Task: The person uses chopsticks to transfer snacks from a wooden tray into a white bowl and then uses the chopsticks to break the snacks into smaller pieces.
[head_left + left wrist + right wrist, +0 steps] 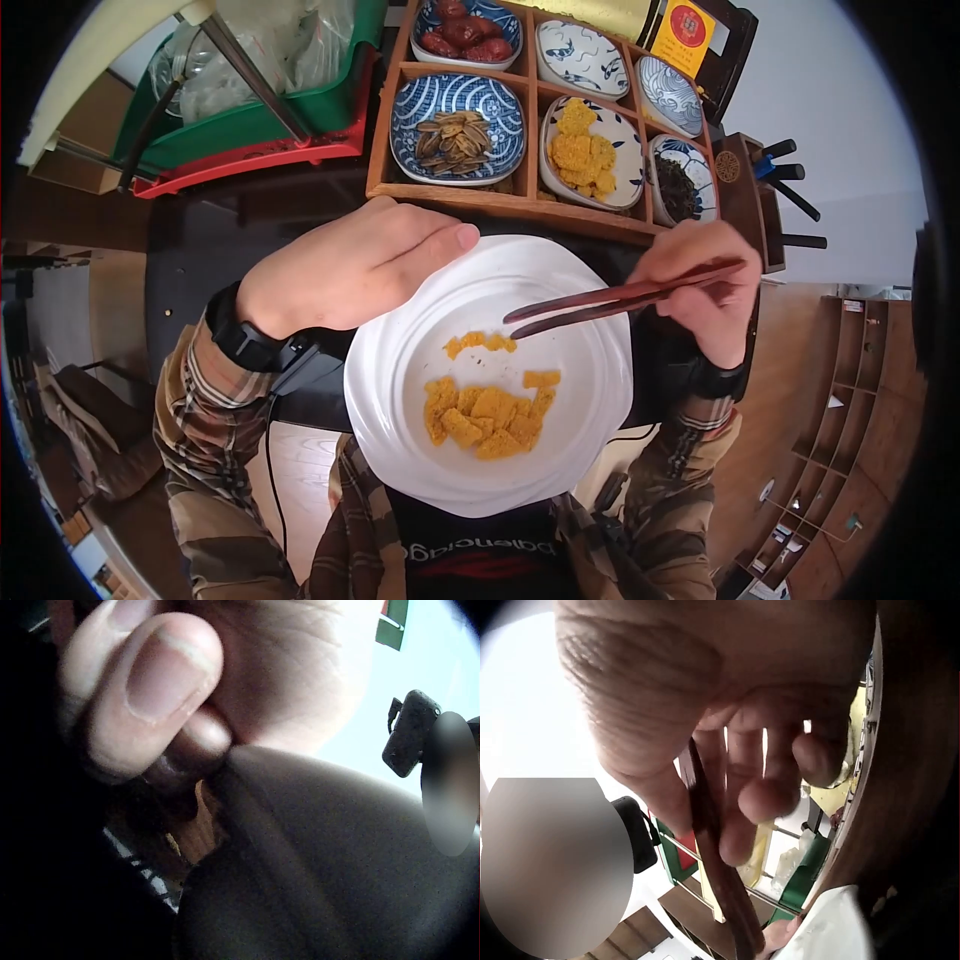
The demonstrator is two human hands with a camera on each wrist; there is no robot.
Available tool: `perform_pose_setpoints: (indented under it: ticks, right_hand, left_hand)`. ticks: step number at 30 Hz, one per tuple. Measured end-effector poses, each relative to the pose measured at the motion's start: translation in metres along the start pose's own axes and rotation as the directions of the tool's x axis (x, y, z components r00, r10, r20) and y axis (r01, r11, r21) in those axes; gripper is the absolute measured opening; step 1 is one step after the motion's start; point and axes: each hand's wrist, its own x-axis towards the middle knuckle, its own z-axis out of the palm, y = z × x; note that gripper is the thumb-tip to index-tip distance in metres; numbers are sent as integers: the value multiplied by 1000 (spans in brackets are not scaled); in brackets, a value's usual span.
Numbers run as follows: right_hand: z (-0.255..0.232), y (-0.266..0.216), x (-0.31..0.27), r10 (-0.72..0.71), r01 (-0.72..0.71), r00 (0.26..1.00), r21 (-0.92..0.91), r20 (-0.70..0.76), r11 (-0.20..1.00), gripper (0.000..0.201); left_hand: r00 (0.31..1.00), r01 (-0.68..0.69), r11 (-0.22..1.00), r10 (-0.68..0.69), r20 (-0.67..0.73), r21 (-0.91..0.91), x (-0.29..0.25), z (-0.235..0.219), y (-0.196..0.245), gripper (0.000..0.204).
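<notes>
In the head view a white plate (pixel 372 410) with a raised rim is held up in front of the body. My left hand (pixel 345 265) grips its far left edge, thumb along the rim; the left wrist view shows curled fingers (pixel 161 682) against the plate's shaded underside (pixel 337 825). Yellow crumbly flakes (pixel 490 415) lie mostly in the plate's near half, with a thin row nearer its middle. A pair of dark red chopsticks (pixel 610 300) is held in my right hand (pixel 705 285), tips together over the plate near that row, nothing between them.
Beyond the plate stands a wooden compartment box (pixel 455 200) with patterned dishes. They hold red dates (pixel 465 35), striped seeds (pixel 455 140), yellow flakes (pixel 580 150) and dark dried leaves (pixel 678 190). At left is a green bin (pixel 250 120) with plastic bags; a pen holder (pixel 750 190) stands right.
</notes>
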Motion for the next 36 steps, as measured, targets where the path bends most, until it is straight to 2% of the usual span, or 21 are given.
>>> perform_pose_setpoints:
  ticks: [2, 4, 6, 10, 14, 15, 16, 17, 19, 20, 22, 23, 25, 26, 27, 28, 30, 32, 33, 34, 36]
  right_hand:
    - [-1, -6, -5, 45, -38, 997, -98, 70, 994, 13]
    - [6, -20, -24, 347, -357, 932, -113, -104, 927, 8]
    - [14, -24, -44, 350, -349, 931, 26, -105, 937, 10]
    - [42, -26, -66, 455, -486, 839, -35, -298, 874, 10]
    - [56, -27, -74, 380, -440, 860, -117, -341, 890, 9]
    - [54, -26, -76, 349, -411, 874, -131, -338, 902, 9]
    - [51, -22, -78, 317, -382, 886, -146, -340, 912, 9]
    - [50, -19, -79, 232, -327, 909, -246, -347, 913, 12]
    - [53, -24, -85, 145, -309, 922, -456, -359, 835, 23]
    - [59, -29, -90, 94, -288, 922, -501, -376, 816, 27]
    - [69, -54, -102, -1, -266, 900, -552, -435, 790, 34]
    - [70, -63, -113, -36, -287, 882, -597, -470, 749, 35]
    - [71, -73, -141, -70, -317, 821, -554, -566, 770, 32]
    - [72, -74, -158, -87, -320, 786, -523, -612, 790, 31]
    - [69, -69, -181, -149, -333, 724, -531, -674, 779, 28]
    - [64, -61, -209, -212, -347, 656, -539, -724, 767, 26]
    - [58, -52, -264, -323, -508, 452, -537, -832, 673, 13]
    - [55, -18, -336, -331, -623, 197, -378, -923, 685, 6]
    - [59, 3, -373, -253, -605, 125, -276, -959, 746, 6]
    - [61, 2, -375, -257, -611, 112, -270, -960, 744, 6]
    - [75, 0, -381, -280, -753, 242, -361, -929, 550, 7]
  left_hand:
    - [998, -53, 998, 54, -16, 24, 0, -2, -1, 37]
    - [1000, -7, 999, 6, 14, 45, -2, -3, 0, 35]
    - [999, -51, 995, 50, 15, 81, -3, -5, -1, 35]
    - [995, -88, 989, 81, 61, 122, -3, -8, 3, 36]
    - [1000, -12, 999, 13, 23, -53, -1, -8, 4, 43]
    - [972, 228, 963, -217, 90, -146, -3, -12, 13, 46]
    - [888, 456, 864, -425, 177, -213, -6, -15, 22, 51]
    - [921, 390, 899, -374, 114, -201, -10, -14, 31, 53]
    - [915, 404, 903, -396, 83, -147, -26, -23, 19, 51]
    - [885, 457, 881, -465, -42, -120, -40, -22, 27, 49]
    - [845, 472, 882, -445, -296, 22, -77, -21, 69, 42]
    - [852, 396, 918, -370, -370, -6, -98, -22, 75, 42]
    - [775, 279, 936, -351, -526, -214, -152, -11, 74, 39]
    - [710, 125, 950, -286, -644, -285, -180, 2, 65, 39]
    - [591, -76, 983, -89, -802, -165, -211, 19, 29, 39]
    - [772, -279, 820, -119, -625, -500, -231, 32, 42, 36]
    - [564, -247, 739, -416, -713, -627, -256, 84, 39, 39]
    - [661, -71, 730, -476, -580, -680, -268, 121, 35, 44]
    - [701, -23, 665, -522, -486, -747, -273, 135, 27, 44]
    - [696, -11, 634, -550, -462, -773, -281, 151, 10, 44]
    - [733, 120, 625, -580, -356, -771, -287, 177, -6, 45]
